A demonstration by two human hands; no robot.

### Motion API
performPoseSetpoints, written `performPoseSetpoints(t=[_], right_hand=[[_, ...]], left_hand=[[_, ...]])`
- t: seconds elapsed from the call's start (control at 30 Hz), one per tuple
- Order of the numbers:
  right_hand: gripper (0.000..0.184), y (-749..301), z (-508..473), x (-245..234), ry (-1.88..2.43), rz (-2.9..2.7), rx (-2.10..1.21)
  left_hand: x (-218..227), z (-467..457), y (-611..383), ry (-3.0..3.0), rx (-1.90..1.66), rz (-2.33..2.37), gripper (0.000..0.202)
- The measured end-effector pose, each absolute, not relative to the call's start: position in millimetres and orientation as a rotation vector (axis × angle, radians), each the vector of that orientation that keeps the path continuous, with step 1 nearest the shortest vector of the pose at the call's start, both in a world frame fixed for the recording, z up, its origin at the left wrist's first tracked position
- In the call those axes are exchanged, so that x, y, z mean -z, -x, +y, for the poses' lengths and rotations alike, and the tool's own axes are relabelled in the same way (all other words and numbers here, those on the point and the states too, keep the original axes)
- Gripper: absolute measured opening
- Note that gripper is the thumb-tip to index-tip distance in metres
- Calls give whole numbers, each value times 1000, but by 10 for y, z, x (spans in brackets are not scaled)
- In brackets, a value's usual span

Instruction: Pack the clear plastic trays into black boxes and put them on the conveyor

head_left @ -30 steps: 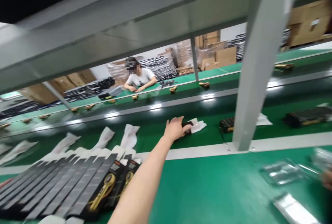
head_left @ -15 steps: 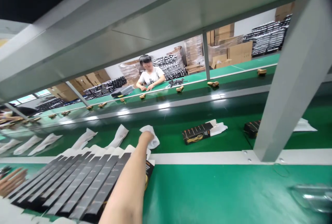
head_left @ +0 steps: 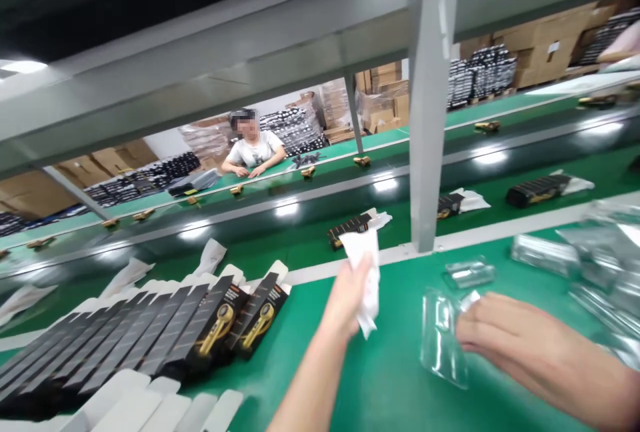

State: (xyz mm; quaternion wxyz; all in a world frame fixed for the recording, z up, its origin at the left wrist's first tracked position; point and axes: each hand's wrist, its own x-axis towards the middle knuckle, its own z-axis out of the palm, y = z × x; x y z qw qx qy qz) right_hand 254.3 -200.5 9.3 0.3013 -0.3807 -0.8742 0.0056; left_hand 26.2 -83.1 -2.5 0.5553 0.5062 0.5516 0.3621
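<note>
My left hand (head_left: 349, 295) is closed on a white folded paper insert (head_left: 364, 265), held upright above the green table. At the right, my right hand (head_left: 505, 335) pinches the edge of a clear plastic blister tray (head_left: 441, 339) that rests on the table. A fanned row of black boxes with gold print (head_left: 165, 329) lies to the left of my left arm.
The green conveyor belt (head_left: 300, 245) beyond the white strip carries black boxes (head_left: 350, 229) with white inserts and loose white inserts (head_left: 210, 257). A grey post (head_left: 429, 119) rises from the white strip. More clear trays (head_left: 545, 253) lie at the right. A person (head_left: 253, 145) sits at the far line.
My left hand has taken a white insert off the belt and brought it back over the table. My right hand has come into view, holding a clear tray.
</note>
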Motion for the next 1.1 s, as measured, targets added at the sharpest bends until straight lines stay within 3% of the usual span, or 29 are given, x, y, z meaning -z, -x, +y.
performPoseSetpoints(t=[0.1, 0.23, 0.6, 0.7, 0.8, 0.93, 1.0, 1.1], right_hand=[[23, -2468, -2087, -126, 1056, -2574, -152], [22, -2411, -2214, -93, 1039, -2729, -46], [8, -2329, -2394, -37, 988, -2822, 26], [16, -2354, -2448, 26, 1072, -2680, -159], [29, -2307, -2496, 205, 1372, -2154, -438], [56, -2042, -2522, 522, 1536, -1750, -751], [54, -1930, -2518, 590, 1465, -1720, -912], [53, -1949, -2469, 529, 1458, -1546, -1075]], left_hand=[[239, -1554, -499, -988, -735, 1018, 66], [276, -2052, -569, -783, -682, 741, 69], [428, -2267, -594, -564, -732, 703, 36], [476, -2250, -561, -498, -788, 700, 33], [431, -2229, -555, -465, -863, 694, 32], [353, -2272, -596, -525, -945, 727, 47], [295, -2253, -526, -721, -918, 792, 51], [122, -1991, -162, -1506, -729, 1161, 51]])
